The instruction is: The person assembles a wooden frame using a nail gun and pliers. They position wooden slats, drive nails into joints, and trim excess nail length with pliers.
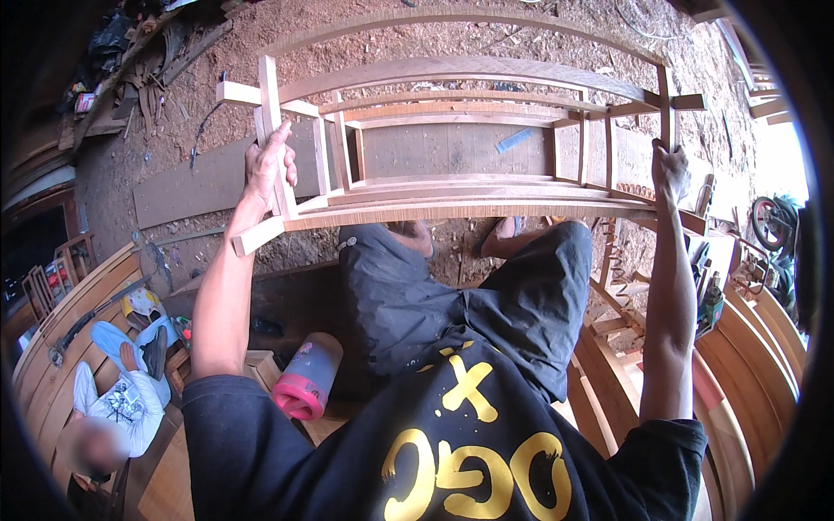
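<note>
Stretched across in front of me is a long wooden frame [486,213] made of pale slats, with upright posts at both ends and thin rails between them. My left hand [270,167] is wrapped round the left end post. Round the right end post my right hand [670,169] is closed too, its fingers partly hidden. Both arms reach out over my knees, and the frame spans the space between the hands. Beneath it, seen through the rails, lies a flat board [434,154] with a small blue strip [514,141] on it.
A jug with a pink lid [300,392] stands by my left side. Another person [122,404] sits at the lower left. Stacked curved planks [751,382] lie at right, near a coiled cord [611,260] and a motorbike wheel [768,223]. Wood scraps [156,82] lie far left.
</note>
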Tool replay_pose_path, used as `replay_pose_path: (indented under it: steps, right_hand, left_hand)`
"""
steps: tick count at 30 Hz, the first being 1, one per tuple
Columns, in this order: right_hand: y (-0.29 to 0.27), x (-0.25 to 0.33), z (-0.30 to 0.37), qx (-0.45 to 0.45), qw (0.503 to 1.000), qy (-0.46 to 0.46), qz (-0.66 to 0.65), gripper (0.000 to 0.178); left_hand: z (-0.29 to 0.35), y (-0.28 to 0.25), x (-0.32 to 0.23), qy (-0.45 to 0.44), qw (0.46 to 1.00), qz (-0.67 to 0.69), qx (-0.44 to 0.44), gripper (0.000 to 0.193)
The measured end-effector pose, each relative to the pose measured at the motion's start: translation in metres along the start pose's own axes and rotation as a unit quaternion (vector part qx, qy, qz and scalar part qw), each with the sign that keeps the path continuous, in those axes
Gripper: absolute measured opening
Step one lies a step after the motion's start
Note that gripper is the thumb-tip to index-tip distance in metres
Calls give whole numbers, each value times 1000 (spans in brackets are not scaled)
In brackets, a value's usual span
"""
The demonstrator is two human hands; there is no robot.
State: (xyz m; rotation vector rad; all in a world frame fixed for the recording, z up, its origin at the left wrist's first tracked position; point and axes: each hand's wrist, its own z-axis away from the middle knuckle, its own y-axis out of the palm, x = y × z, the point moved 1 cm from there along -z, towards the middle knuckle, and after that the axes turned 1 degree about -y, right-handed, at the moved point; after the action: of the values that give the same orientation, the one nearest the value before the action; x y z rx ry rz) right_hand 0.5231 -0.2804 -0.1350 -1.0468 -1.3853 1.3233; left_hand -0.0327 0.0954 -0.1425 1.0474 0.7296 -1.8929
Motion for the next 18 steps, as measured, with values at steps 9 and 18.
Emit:
replay_pose_path:
  steps: [9,18]
  right_hand:
    - [-5,6,5,0,1000,4,9,58]
    - [-9,12,9,12,1000,15,18,51]
  left_hand:
    - [0,0,0,-4,1000,-3,-2,61]
    - [2,2,-3,-5,1000,-16,-3,50]
